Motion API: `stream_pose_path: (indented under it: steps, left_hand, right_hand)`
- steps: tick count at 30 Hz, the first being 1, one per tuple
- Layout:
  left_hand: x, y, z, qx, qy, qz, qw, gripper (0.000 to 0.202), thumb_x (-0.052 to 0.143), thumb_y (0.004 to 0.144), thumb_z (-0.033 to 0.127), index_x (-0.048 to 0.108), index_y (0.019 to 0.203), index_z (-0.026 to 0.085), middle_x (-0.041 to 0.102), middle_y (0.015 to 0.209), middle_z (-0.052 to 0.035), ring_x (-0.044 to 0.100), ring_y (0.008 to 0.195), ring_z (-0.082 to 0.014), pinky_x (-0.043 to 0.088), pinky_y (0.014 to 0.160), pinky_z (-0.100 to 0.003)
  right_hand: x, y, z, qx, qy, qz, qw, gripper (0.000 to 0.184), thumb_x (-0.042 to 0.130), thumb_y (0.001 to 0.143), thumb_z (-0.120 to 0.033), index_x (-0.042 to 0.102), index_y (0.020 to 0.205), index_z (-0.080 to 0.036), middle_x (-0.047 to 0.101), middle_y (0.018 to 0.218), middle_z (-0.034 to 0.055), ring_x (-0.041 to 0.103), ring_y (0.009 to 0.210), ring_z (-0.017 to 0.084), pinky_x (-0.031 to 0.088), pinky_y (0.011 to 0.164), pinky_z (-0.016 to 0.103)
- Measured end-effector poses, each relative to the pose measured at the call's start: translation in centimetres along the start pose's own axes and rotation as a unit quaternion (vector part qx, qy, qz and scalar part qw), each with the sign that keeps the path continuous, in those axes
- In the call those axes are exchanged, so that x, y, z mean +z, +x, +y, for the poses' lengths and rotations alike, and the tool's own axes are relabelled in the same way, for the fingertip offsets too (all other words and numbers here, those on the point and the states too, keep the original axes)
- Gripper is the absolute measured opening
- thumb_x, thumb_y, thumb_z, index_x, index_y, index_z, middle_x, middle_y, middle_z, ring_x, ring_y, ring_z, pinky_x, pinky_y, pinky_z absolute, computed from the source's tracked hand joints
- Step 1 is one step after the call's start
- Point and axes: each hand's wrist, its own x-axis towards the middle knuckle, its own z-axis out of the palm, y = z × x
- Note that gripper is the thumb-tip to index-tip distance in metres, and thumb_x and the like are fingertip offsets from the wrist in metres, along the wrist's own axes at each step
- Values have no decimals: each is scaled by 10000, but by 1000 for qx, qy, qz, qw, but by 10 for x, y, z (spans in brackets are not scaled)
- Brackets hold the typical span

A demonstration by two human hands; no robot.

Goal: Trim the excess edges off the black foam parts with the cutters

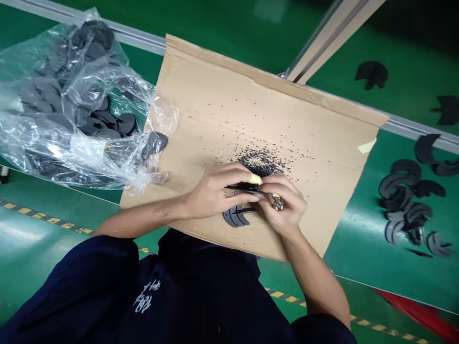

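Bright overhead light, glare on plastic bag [71, 110], edges soft.

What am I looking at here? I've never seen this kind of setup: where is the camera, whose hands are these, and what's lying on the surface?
There is no machine. This single picture comes from a camera worn on a person's head, looking down at their own bare hands. The left hand grips a stack of dark curved pieces, and the right hand holds a small tool against it; I cannot tell what kind of tool it is. Both hands are over a cardboard sheet sprinkled with black crumbs, which lies on a green surface. To the left sits a clear plastic bag of similar dark pieces, and more loose pieces lie to the right.
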Motion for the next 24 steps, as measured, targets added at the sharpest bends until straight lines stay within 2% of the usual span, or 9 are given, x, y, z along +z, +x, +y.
stream_pose_path:
  steps: [3, 8, 15, 17, 19, 20, 22, 24]
  left_hand:
    - [2, 0, -3, -38, -64, 1, 997, 286, 811, 850, 321, 734, 1071, 157, 769, 975, -77, 732, 910, -158, 599, 835, -276]
    - [5, -2, -3, -75, -132, -1, 988, 255, 836, 824, 306, 757, 1011, 152, 782, 929, -63, 751, 853, -140, 615, 792, -227]
    - [2, -3, -4, -116, -199, -12, 973, 308, 869, 786, 338, 747, 990, 141, 753, 942, -66, 743, 875, -135, 623, 811, -220]
    - [-1, -2, -6, -117, -244, -31, 962, 394, 854, 777, 456, 751, 985, 138, 743, 935, -82, 735, 875, -152, 619, 798, -241]
    - [-4, 1, -7, -132, -306, -60, 941, 521, 708, 841, 628, 758, 994, 133, 740, 954, -112, 734, 906, -179, 618, 819, -285]
    - [-6, 2, -7, -141, -330, -75, 930, 542, 643, 881, 649, 762, 993, 133, 738, 963, -118, 731, 915, -182, 614, 826, -293]
    - [-9, 5, -6, -158, -345, -100, 920, 417, 654, 934, 542, 769, 961, 143, 731, 952, -102, 719, 884, -157, 598, 792, -264]
    - [-11, 7, -5, -165, -338, -124, 918, 218, 762, 899, 371, 767, 911, 153, 713, 917, -70, 694, 817, -120, 569, 724, -216]
  right_hand:
    - [-2, -1, -1, -44, -50, 10, 998, 84, 713, 891, -179, 704, 956, -232, 722, 901, 45, 655, 748, 170, 533, 672, 349]
    - [-7, -3, -1, -109, -109, 2, 988, 88, 709, 903, -192, 697, 985, -222, 733, 901, 60, 628, 729, 167, 496, 660, 351]
    - [-12, -3, -5, -120, -98, -28, 988, 93, 675, 929, -212, 727, 1005, -220, 738, 895, 50, 633, 756, 172, 470, 690, 366]
    - [-14, -2, -5, -114, -86, -32, 989, 90, 656, 939, -214, 723, 998, -221, 739, 897, 52, 635, 756, 174, 474, 687, 367]
    - [-15, -1, -5, -106, -61, -34, 992, 82, 660, 935, -206, 717, 992, -223, 736, 898, 53, 638, 756, 175, 485, 684, 366]
    - [-15, -1, -5, -100, -45, -35, 993, 77, 670, 929, -202, 715, 988, -222, 733, 900, 55, 642, 760, 176, 493, 685, 365]
    - [-15, 0, -6, -83, -11, -39, 996, 72, 691, 919, -204, 717, 983, -220, 726, 912, 61, 657, 778, 179, 513, 694, 364]
    - [-15, 1, -7, -56, 22, -48, 997, 63, 698, 923, -226, 725, 979, -216, 714, 925, 68, 671, 801, 180, 534, 703, 357]
